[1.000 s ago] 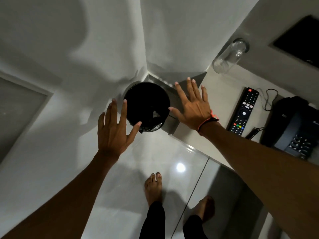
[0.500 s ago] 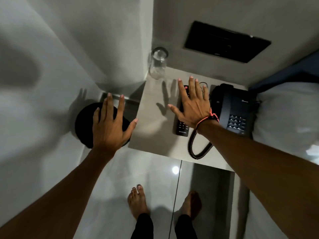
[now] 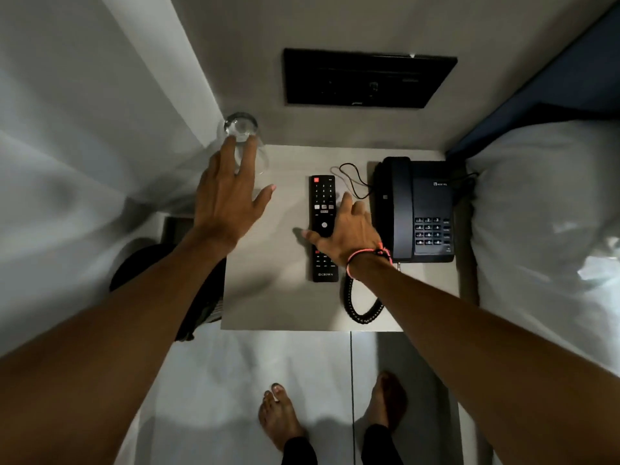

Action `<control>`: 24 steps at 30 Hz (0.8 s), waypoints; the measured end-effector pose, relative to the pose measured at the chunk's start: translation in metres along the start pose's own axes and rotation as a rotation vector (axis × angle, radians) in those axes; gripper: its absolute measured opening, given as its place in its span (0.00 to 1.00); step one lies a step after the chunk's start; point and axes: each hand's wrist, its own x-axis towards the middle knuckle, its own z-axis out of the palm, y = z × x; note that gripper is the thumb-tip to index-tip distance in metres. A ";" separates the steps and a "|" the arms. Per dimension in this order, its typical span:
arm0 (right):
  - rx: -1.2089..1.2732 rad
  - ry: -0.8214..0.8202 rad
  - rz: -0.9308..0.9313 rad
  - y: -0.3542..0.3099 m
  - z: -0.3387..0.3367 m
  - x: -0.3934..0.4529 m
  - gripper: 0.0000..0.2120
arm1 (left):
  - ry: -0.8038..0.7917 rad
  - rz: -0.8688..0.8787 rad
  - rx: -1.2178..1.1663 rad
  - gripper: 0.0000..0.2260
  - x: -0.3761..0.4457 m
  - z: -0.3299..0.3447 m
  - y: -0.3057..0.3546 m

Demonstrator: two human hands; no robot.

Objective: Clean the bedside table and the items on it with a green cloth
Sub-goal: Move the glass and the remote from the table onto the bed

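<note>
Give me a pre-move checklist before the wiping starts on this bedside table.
1. Green cloth in hand or in view: not ok, none visible anywhere.
2. Left hand free: ok, fingers straight, reaching at the clear drinking glass in the table's far left corner; contact cannot tell.
3. Right hand free: ok, fingers relaxed, over the black TV remote, gripping nothing.
4. Pale bedside table top bare enough to wipe: not ok, the glass, the remote and the black corded desk phone all stand on it.
5. Coiled phone cord out of the way: not ok, it loops across the table's near edge.
6. Glass empty: cannot tell.
</note>
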 end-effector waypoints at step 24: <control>0.201 0.164 0.144 0.003 0.026 -0.002 0.26 | -0.353 0.558 1.249 0.36 0.075 -0.028 0.018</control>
